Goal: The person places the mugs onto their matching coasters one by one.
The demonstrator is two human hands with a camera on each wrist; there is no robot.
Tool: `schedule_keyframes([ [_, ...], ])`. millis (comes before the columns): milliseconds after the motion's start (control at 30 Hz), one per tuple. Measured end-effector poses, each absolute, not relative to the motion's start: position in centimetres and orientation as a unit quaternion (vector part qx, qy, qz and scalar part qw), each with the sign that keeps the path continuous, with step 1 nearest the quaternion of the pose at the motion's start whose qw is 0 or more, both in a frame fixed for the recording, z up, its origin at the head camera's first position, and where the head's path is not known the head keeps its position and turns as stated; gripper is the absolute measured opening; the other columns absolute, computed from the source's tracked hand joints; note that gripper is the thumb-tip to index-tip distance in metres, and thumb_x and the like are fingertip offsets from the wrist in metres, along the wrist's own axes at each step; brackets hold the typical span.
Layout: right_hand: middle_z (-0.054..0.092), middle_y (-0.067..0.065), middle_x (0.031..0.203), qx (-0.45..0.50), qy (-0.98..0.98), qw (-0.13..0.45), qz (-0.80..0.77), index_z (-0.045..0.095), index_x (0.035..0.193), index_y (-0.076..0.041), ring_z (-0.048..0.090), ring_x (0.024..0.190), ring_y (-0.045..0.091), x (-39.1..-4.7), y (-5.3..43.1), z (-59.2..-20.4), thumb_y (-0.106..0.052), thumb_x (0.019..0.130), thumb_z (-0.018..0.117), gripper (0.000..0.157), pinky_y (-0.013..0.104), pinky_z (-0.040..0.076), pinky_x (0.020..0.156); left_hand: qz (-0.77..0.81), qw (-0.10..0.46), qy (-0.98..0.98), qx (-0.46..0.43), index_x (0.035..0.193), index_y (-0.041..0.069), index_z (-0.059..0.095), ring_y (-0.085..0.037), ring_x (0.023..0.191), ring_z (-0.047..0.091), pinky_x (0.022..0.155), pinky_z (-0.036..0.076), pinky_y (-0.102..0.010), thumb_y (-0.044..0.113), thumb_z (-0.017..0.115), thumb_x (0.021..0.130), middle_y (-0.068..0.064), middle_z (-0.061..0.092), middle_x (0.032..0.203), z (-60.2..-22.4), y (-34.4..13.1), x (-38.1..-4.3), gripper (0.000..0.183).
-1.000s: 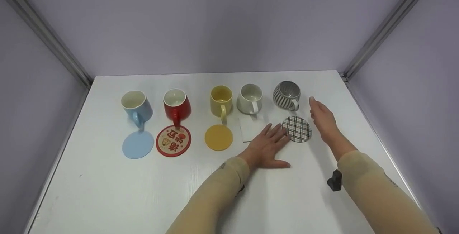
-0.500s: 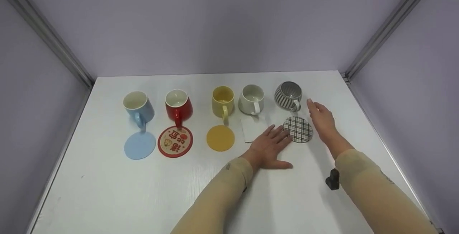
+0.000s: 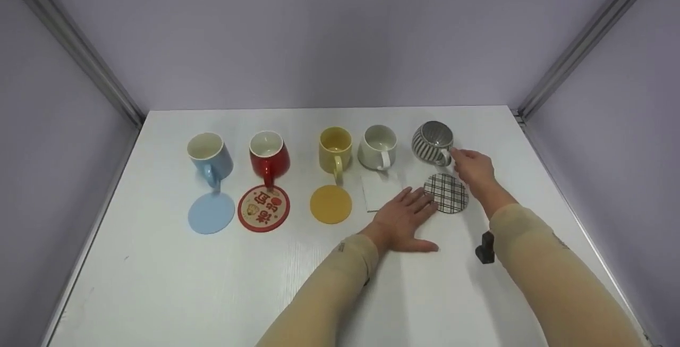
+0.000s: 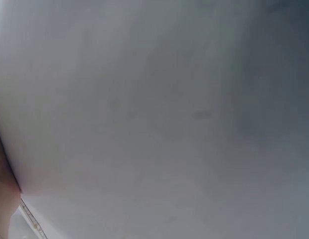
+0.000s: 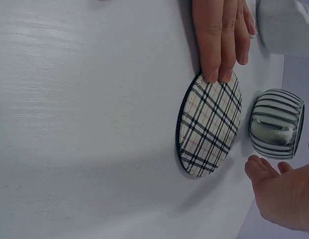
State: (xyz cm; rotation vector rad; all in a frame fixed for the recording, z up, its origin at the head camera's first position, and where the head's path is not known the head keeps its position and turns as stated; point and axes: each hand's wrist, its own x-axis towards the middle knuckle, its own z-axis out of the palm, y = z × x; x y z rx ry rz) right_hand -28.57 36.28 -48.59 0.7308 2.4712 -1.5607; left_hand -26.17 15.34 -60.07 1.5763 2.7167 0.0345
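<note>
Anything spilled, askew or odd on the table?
No spill or damage visible. The mugs stand upright in a row. One mismatch: the white coaster shows straight edges, while the other four coasters are round; the left hand hides part of it.

My head view looks forward and down from above, far enough back to take in most of the white table (image 3: pixel 212 283). My right wrist view sits close over the table, turned sideways, so the table's far side lies toward its right edge; it shares the checked coaster (image 3: pixel 449 195), striped mug (image 3: pixel 425 149), left hand (image 3: pixel 402 225) and right hand (image 3: pixel 475 170) with the head view. My left wrist view faces a blurred grey surface (image 4: pixel 119 124) very near, skin (image 4: pixel 5 204) showing at lower left
</note>
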Motion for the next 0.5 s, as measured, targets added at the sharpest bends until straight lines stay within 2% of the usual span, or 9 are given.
schedule_keyframes([
  [267, 0.043, 0.028, 0.16, 0.25, 0.797, 0.086, -0.543, 0.025, 0.164, 0.006, 0.052, 0.144, 0.035, -29.7, 35.4, -48.5, -0.049, 0.112, 0.046, 0.079, 0.037, 0.045, 0.116, 0.001, 0.002, 0.868, 0.496, 0.172, 0.025, 0.013, -0.019, 0.164, -0.001, 0.13, -0.005, -0.039, 0.095, 0.017, 0.089, 0.004, 0.009, 0.178, -59.8, 15.0, -26.2, 0.109],
  [500, 0.053, 0.028, 0.151, 0.265, 0.793, 0.116, -0.536, 0.028, 0.161, 0.008, 0.064, 0.132, 0.03, -30.1, 35.2, -48.9, -0.053, 0.112, 0.039, 0.079, 0.034, 0.053, 0.107, -0.01, 0.001, 0.867, 0.498, 0.172, 0.026, 0.011, -0.02, 0.164, -0.003, 0.13, -0.006, -0.04, 0.095, 0.014, 0.089, 0.004, 0.008, 0.178, -59.9, 15.2, -26.1, 0.109],
])
